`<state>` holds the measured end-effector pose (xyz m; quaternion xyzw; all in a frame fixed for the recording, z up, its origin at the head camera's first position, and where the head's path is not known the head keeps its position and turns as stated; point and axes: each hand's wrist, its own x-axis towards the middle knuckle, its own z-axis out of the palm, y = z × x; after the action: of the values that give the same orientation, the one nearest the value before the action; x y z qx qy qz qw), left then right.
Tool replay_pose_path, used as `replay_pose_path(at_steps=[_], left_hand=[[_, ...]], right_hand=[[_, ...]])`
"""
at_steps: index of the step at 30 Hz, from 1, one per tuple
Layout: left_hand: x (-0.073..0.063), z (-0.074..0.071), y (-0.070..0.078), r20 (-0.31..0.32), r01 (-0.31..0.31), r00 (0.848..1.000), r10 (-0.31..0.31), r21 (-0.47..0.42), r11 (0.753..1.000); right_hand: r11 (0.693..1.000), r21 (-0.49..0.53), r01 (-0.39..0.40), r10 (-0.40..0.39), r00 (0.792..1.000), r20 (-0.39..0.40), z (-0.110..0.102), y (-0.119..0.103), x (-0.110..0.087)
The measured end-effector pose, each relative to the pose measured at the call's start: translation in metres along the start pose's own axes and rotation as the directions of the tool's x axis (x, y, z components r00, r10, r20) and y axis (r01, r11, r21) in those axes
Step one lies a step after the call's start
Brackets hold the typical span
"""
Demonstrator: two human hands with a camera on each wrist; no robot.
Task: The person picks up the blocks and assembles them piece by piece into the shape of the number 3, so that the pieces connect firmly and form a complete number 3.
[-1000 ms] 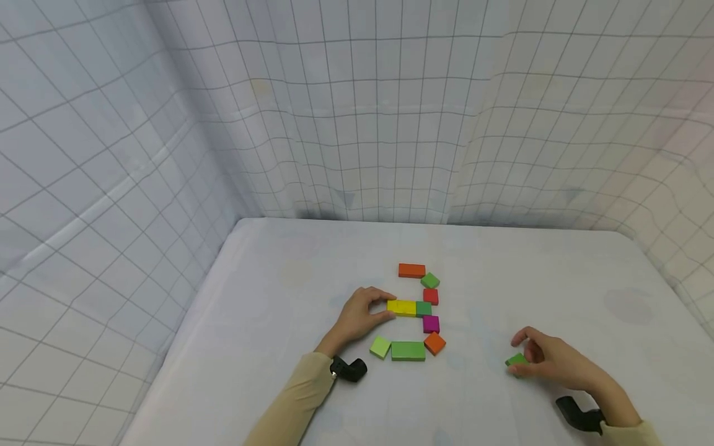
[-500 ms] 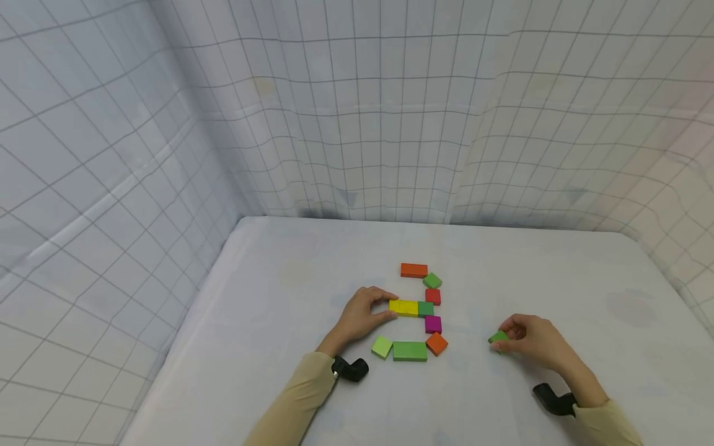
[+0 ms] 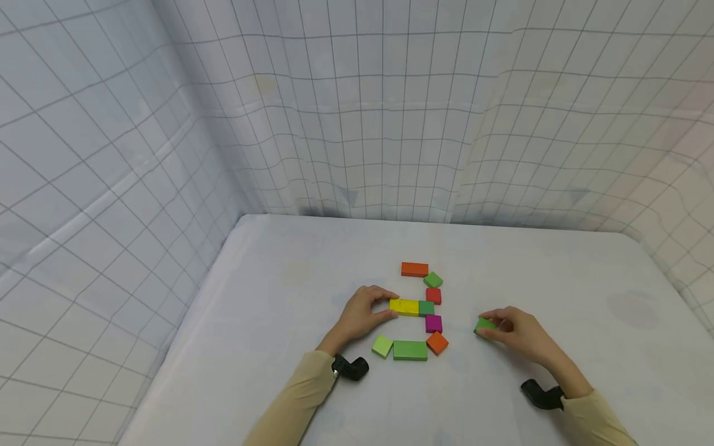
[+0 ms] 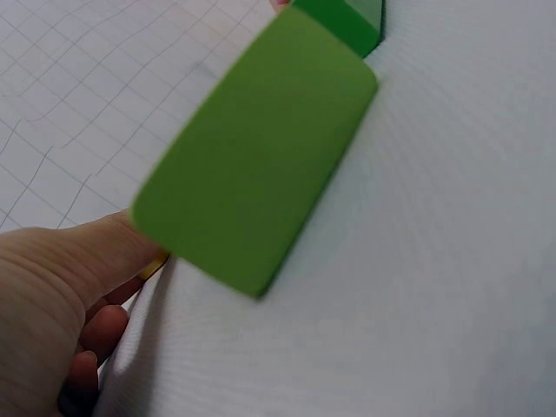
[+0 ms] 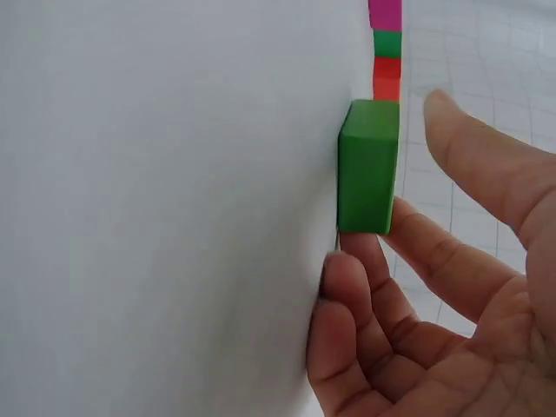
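Observation:
My left hand [image 3: 361, 316] pinches the left end of a yellow block [image 3: 406, 307] lying on the white cloth between its thumb and fingertips. In the left wrist view only a sliver of yellow [image 4: 155, 265] shows at that hand's fingertips. At the right, my right hand [image 3: 517, 332] holds a green block [image 3: 485, 324] with its fingers curled against it. The right wrist view shows the fingers behind this green block [image 5: 369, 169], low at the cloth, and the thumb apart from it in that view. A dark green block [image 3: 426, 308] adjoins the yellow one.
Red [image 3: 433, 296], magenta [image 3: 433, 323] and orange [image 3: 437, 342] blocks form a column. An orange-red bar [image 3: 415, 269] and a small green block [image 3: 432, 280] sit above; a long green block [image 3: 410, 350] and a light green one [image 3: 382, 346] lie below. Checked curtains [image 3: 357, 124] enclose the table.
My right hand has moved left and away from me with the green block, closer to the column. My left hand stays at the yellow block.

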<state>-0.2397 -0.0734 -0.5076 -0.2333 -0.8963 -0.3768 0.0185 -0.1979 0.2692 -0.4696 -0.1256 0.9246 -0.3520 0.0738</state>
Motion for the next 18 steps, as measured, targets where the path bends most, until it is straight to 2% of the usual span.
replay_pose_path(at_steps=[5, 9, 13, 18], left_hand=[[0.000, 0.000, 0.000, -0.001, 0.007, 1.000, -0.007, -0.004, 1.000], [-0.001, 0.001, 0.001, -0.002, 0.006, 1.000, -0.006, -0.010, 1.000], [-0.001, 0.001, 0.000, -0.003, 0.013, 1.000, -0.013, -0.004, 1.000], [-0.001, 0.000, 0.001, 0.000, 0.019, 1.000, -0.019, -0.001, 1.000]], right_hand=[[0.999, 0.045, 0.002, -0.004, 0.998, 0.063, -0.006, 0.005, 0.001], [0.998, 0.059, -0.022, 0.016, 0.994, 0.104, -0.011, 0.008, 0.010], [0.995, 0.054, -0.078, 0.071, 0.990, 0.119, -0.017, 0.007, 0.028], [0.990, 0.037, -0.134, 0.128, 0.983, 0.133, -0.024, 0.006, 0.062]])
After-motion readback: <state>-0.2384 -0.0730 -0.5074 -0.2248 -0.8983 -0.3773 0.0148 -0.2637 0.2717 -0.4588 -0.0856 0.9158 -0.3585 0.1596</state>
